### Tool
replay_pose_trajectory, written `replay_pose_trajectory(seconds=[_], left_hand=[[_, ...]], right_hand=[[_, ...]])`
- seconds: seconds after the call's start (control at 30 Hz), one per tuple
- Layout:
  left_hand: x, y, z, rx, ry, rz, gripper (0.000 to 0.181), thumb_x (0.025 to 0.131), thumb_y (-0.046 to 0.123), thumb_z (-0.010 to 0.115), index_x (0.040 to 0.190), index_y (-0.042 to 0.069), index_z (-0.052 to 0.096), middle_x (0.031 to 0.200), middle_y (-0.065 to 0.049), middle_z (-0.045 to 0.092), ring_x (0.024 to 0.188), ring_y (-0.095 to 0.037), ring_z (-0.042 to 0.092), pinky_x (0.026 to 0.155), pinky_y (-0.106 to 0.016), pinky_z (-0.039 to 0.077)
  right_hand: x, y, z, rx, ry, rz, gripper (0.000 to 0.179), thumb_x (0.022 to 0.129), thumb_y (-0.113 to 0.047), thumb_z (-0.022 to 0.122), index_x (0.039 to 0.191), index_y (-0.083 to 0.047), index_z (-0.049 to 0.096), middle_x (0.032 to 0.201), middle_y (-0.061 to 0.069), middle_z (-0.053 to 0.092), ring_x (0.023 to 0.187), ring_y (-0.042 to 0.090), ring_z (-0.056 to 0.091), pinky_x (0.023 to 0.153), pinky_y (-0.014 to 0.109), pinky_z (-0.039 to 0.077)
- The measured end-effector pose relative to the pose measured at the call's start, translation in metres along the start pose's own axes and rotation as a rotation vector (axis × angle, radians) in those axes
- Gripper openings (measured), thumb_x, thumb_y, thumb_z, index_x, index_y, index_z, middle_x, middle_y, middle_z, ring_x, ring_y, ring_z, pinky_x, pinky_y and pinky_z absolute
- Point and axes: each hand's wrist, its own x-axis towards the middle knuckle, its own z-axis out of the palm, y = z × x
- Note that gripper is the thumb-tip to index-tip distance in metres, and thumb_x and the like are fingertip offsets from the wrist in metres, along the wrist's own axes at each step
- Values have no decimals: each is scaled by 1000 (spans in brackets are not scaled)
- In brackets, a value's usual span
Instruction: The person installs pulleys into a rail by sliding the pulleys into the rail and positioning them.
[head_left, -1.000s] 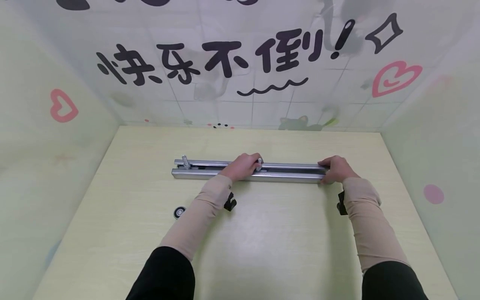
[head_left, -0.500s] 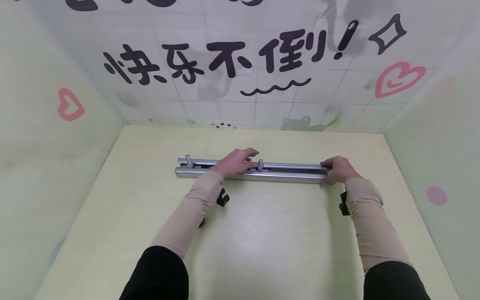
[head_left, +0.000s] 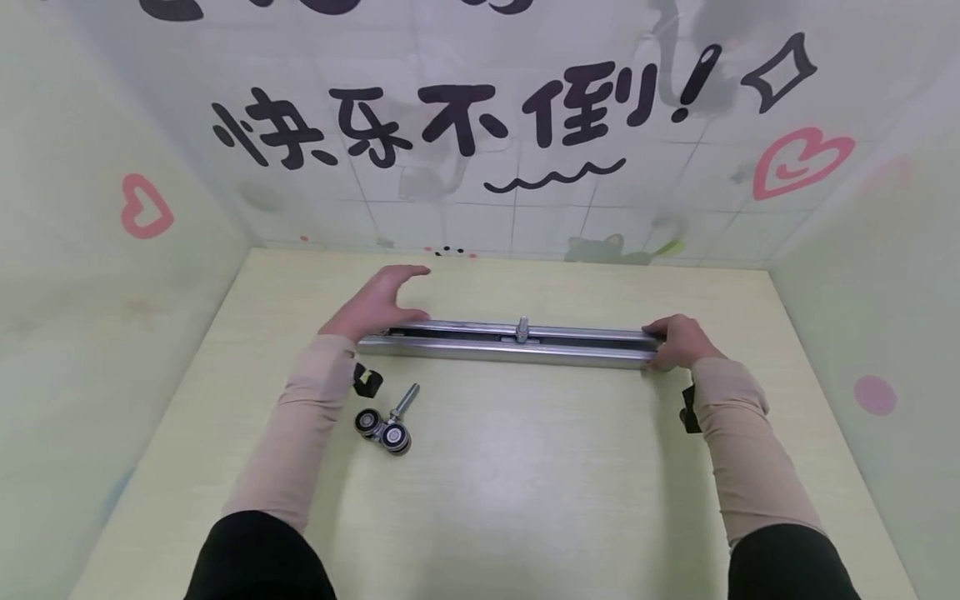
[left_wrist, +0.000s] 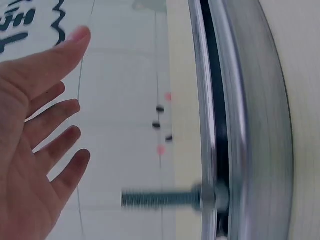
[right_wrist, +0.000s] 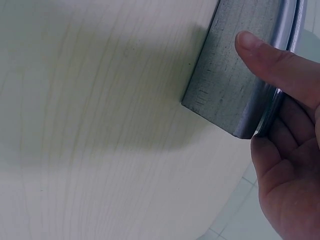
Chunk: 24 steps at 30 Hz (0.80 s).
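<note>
A slotted metal track [head_left: 487, 350] lies across the table, its open channel facing up. At its right end my right hand [head_left: 678, 342] grips it, thumb on the near side in the right wrist view [right_wrist: 292, 80]. My left hand [head_left: 375, 304] hovers by the left end, fingers spread and holding nothing. One threaded bolt [head_left: 522, 329] stands up from the slot near the middle. Another bolt [left_wrist: 160, 198] rises from the slot in the left wrist view, hidden behind my left hand in the head view. A loose roller with wheels and a bolt [head_left: 393, 433] lies in front of the track.
The pale wooden table [head_left: 540, 492] is enclosed by a printed back wall [head_left: 450, 183] close behind the track and by side walls. A black wrist mount [head_left: 367, 381] sits under my left wrist, near the loose roller.
My left hand has let go of the middle bolt and moved left to the track's left end, its fingers spreading. The loose roller has come into full view. My right hand stays on the track.
</note>
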Motion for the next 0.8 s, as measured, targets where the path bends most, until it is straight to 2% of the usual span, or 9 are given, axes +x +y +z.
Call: replay_pose_trajectory(seconds=[0.17,0.3,0.4,0.57,0.8], left_hand=[[-18,-29,-15,11,61,-110,85,70,21,78,138,2,32,145,-19,26,132,-37,22,106,-50,21],[-28,-52,-13,-48,52,-189,92,67,21,80,140,2,27,146,-21,21,133,-40,18,106,-53,20],[-32,-65,-5,-78,17,-212,94,66,22,81,140,1,27,145,-22,23,132,-41,20,106,-53,20],[-35,-80,12,-107,-33,-210,94,63,23,83,139,2,31,142,-22,31,128,-40,29,104,-51,26],[-34,-81,20,-81,-20,-209,76,63,21,83,128,1,48,123,-20,52,111,-33,47,97,-47,36]], right_hand=[[0,-1,0,-1,1,3,69,59,-2,78,122,8,51,121,29,51,98,35,52,90,47,41],[-1,-2,0,-7,0,-4,69,58,-3,78,121,9,51,120,30,52,99,36,52,90,48,40],[-2,-1,0,-8,2,-10,69,58,-3,78,120,9,51,120,30,52,99,36,52,91,48,40],[-2,-2,1,-7,7,-9,69,58,-2,77,121,9,51,120,30,52,100,36,52,91,48,39],[-2,-2,1,-14,11,-9,68,58,-2,77,120,9,52,119,29,52,98,35,51,90,48,40]])
